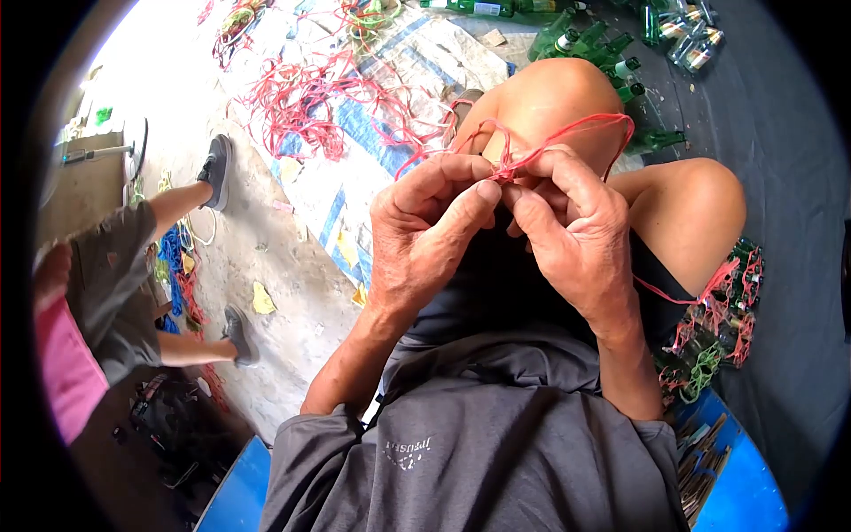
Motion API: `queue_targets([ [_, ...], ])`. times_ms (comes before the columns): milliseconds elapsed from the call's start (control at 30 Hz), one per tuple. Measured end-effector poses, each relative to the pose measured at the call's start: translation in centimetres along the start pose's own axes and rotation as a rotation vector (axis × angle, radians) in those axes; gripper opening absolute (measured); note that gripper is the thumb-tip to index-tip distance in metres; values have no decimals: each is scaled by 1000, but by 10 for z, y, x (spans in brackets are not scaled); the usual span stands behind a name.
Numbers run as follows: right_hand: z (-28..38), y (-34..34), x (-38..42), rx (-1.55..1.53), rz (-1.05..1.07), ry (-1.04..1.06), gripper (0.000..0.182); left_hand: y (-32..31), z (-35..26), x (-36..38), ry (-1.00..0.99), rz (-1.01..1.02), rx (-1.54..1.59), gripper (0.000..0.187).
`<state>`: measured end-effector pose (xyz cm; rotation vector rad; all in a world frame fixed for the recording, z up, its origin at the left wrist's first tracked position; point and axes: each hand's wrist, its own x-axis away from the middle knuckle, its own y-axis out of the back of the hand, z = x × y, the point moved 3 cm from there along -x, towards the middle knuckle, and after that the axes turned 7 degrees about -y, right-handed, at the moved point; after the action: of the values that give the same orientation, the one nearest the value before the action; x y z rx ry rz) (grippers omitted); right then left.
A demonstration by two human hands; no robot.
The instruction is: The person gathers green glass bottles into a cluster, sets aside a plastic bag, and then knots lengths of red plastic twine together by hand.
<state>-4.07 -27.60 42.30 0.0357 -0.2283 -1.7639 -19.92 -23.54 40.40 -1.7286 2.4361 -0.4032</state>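
Observation:
A knotted bunch of red string (pixel 505 170) is pinched between both hands, just above my lap. My left hand (pixel 434 217) grips its left side between thumb and forefinger. The thumb and forefinger of my right hand (pixel 572 213) close on the right side of the same knot. From it, a loose loop of the string arches over my knee. Another strand runs down by my right thigh toward netted bottles (pixel 722 328). My other fingers curl under and are partly hidden.
Tangled red string (pixel 306 102) lies on a blue-and-white tarp (pixel 377 133) ahead. Green glass bottles (pixel 589 44) lie beyond my knees. At left stands another person (pixel 120 275). A blue container (pixel 727 470) holding thin sticks is at my right side.

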Motion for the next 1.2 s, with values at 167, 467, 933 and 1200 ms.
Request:
queue_targets([
  [167,-2,-1,3,-66,0,-54,7,2,-1,0,-3,-1,-19,15],
  [467,2,7,12,-290,127,-281,11,2,-1,1,-62,-37,-51,13],
  [933,3,3,19,-206,50,-153,12,4,-4,1,9,15,-142,18],
  [1200,6,5,25,-302,70,-256,11,4,2,-1,-156,-82,-265,10],
])
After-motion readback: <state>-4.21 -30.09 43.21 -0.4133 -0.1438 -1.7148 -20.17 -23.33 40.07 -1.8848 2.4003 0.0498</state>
